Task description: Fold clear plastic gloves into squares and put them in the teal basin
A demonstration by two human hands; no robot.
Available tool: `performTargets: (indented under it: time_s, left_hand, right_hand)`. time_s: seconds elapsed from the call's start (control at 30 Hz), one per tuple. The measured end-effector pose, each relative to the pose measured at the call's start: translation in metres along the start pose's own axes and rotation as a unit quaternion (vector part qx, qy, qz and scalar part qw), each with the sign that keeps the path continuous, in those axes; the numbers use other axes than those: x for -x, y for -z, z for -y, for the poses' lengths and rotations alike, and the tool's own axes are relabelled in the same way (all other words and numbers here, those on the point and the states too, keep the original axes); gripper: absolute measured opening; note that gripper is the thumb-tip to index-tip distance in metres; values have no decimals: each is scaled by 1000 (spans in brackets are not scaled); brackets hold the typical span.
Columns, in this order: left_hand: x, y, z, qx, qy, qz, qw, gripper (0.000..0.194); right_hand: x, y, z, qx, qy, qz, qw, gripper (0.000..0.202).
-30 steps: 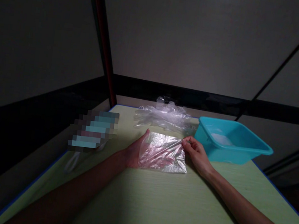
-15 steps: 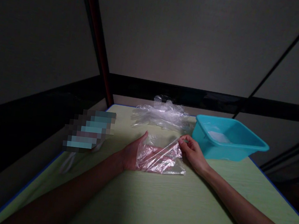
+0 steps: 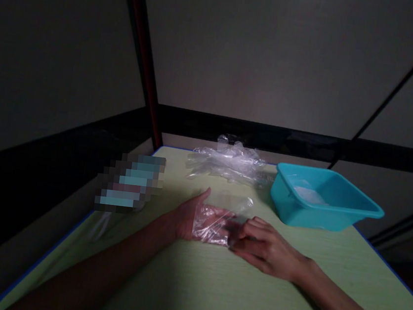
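Note:
My left hand (image 3: 186,217) is stretched out flat, thumb up, its fingers showing through a crinkled clear plastic glove (image 3: 211,225). The glove covers the palm and fingers; whether the fingers are fully inside it, I cannot tell. One finger-shaped piece of the film sticks up toward the upper right. My right hand (image 3: 266,246) is at the glove's right end, beside the left fingertips. Its thumb and fingers look closed on the film there, though they are slightly blurred and partly hide that end.
A heap of clear plastic gloves (image 3: 230,160) lies at the table's far edge. To its right stands a turquoise basin (image 3: 319,215) with something white inside. At the left edge is a pixelated object (image 3: 131,181) with a white loop. The green table (image 3: 191,287) has a blue border.
My right hand has moved from the glove's upper right corner down toward the left fingertips. The film is no longer pulled up taut there. The view has shifted slightly.

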State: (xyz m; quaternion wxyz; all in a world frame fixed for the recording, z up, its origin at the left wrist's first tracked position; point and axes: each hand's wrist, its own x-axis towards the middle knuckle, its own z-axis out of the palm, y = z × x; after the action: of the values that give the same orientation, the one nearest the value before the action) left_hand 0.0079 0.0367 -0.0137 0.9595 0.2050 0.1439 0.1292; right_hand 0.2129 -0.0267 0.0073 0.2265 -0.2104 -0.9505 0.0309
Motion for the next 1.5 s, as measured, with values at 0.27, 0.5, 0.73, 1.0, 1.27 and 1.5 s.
performTargets:
  time_s: [0.27, 0.5, 0.73, 1.0, 1.27, 1.5]
  left_hand:
    - [-2, 2, 0, 22, 1, -3, 1000, 70]
    - [-4, 6, 0, 21, 9, 1, 1000, 73]
    - [-4, 8, -1, 24, 9, 17, 1000, 70]
    - [-3, 9, -1, 25, 4, 13, 1000, 73]
    - [-2, 6, 1, 15, -2, -2, 1000, 78]
    - [-1, 4, 0, 13, 8, 8, 1000, 81]
  right_hand:
    - [-2, -11, 3, 107, 7, 6, 994, 22]
    - [-5, -12, 6, 151, 38, -1, 988, 25]
    - [-7, -13, 6, 176, 54, -1, 983, 25]
    - [-9, -12, 3, 169, 52, 26, 984, 24]
    - [-2, -4, 5, 111, 43, 66, 991, 22]
    - [-1, -4, 2, 76, 40, 93, 992, 25]
